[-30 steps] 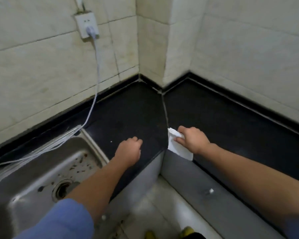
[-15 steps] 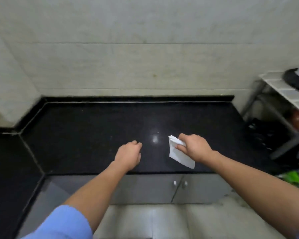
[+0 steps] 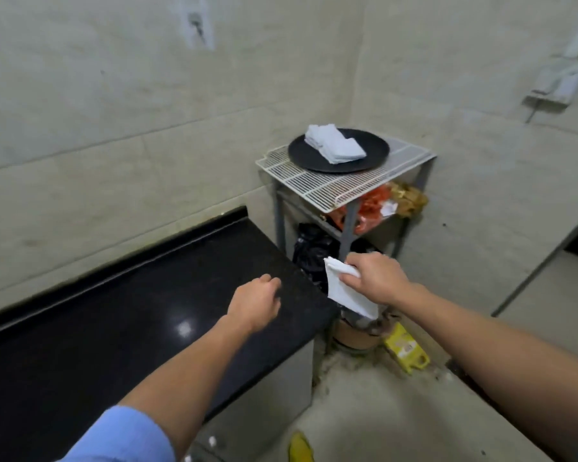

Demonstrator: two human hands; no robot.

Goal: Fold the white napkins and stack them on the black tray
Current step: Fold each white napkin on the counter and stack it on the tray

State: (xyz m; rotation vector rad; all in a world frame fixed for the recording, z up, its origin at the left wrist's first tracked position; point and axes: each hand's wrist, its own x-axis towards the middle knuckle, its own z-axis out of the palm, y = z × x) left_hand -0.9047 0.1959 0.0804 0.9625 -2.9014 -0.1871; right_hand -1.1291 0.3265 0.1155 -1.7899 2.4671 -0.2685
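Transfer step: the right hand (image 3: 377, 278) pinches a folded napkin (image 3: 346, 293) just past the counter (image 3: 147, 311) end; the left hand (image 3: 256, 303) hangs loosely curled, empty. The next move likely calls for a reach to the stack (image 3: 334, 143) on the black tray (image 3: 374, 148).

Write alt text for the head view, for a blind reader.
A person's right hand grips a folded white napkin beside a black counter, the left hand hovering empty over it. Ahead, a black tray holding a stack of folded napkins sits on a white wire rack.
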